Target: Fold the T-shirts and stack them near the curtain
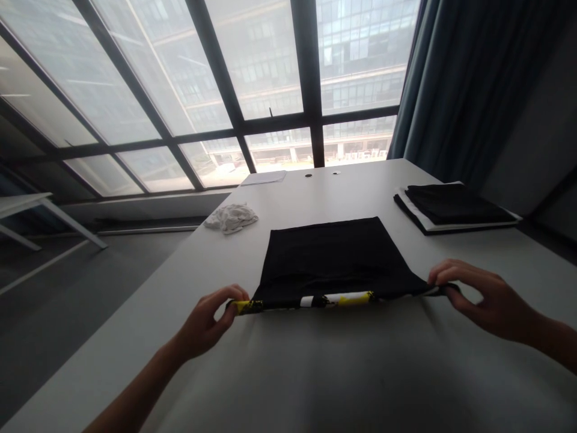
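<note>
A black cloth garment (333, 252) lies partly flat on the white table in front of me, its far part spread out. Its near edge is folded over and lifted slightly, showing a yellow, white and black print along the fold. My left hand (207, 322) pinches the left end of that edge between thumb and fingers. At the right end, my right hand (487, 297) grips the same edge in a similar pinch. The edge is stretched fairly straight between both hands. The garment's underside is hidden.
The white table (297, 204) extends toward tall windows. A crumpled white cloth (232, 218) lies at its left edge, and some papers (264, 177) lie farther back. A stack of folded black and white cloth (457, 204) sits at the right. Another table (27, 203) stands far left.
</note>
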A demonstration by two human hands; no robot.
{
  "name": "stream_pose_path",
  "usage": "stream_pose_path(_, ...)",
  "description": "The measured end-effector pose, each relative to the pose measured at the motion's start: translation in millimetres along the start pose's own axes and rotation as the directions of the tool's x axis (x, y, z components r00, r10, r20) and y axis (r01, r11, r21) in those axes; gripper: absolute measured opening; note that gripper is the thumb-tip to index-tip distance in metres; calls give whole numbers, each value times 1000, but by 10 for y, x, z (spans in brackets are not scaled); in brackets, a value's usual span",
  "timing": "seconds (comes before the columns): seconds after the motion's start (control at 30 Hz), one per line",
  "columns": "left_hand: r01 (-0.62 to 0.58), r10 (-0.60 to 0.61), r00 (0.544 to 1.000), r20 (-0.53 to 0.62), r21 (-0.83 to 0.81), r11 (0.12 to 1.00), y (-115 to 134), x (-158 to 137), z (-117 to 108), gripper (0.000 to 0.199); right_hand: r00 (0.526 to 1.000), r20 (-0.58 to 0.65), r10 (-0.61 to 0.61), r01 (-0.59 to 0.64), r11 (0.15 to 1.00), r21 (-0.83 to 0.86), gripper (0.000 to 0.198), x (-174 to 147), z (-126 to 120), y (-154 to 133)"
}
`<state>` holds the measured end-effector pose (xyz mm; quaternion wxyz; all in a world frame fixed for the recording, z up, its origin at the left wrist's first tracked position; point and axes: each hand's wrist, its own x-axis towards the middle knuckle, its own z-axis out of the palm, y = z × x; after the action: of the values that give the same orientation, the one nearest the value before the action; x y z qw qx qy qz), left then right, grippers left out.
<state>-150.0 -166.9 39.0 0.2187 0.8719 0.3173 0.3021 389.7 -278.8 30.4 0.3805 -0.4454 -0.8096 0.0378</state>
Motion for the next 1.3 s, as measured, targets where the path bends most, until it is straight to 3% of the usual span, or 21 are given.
stream_pose_path(0.17,171,-190,946,-265,-92,981,-77,435,13,26,958,-217,188,-203,978,-50,11,362,-22,172)
stream_pose_path(0.3,261,-302,894,-332,-165,951,-276,1021,-2,39,875,-302,379,-372,925,82,19,881,63,489)
stream_pose_path(0.4,324,-363,877,-316,-170,931,-636,1464,71,42,832,-306,463,-434,886,162,23,1289,264,864)
stream_pose_path(0.53,470,-472,866,-164,-49,881,-1166,1862,311,37,801,-167,575,-569,818,82,16,1596,699,1423)
stream_pose_path(0.67,485,-472,870,-142,72,871,-1421,1968,411,35,783,-49,621,-618,784,61,13,1595,955,1763)
stream_pose_path(0.87,461,-447,879,-164,58,886,-1500,2044,260,40,796,-101,597,-586,801,120,20,1657,902,1930)
stream_pose_path(1.1,500,-482,866,-136,295,814,-1652,2228,425,26,761,-73,645,-648,761,-30,16,1834,1124,2118)
stream_pose_path(1.2,506,-487,861,-145,335,795,-1635,2215,415,26,758,-93,645,-652,755,-77,20,1835,1124,2105)
stream_pose_path(1.3,476,-435,879,-197,418,774,-1430,2222,467,36,754,-157,638,-655,713,-252,27,1869,1139,1887)
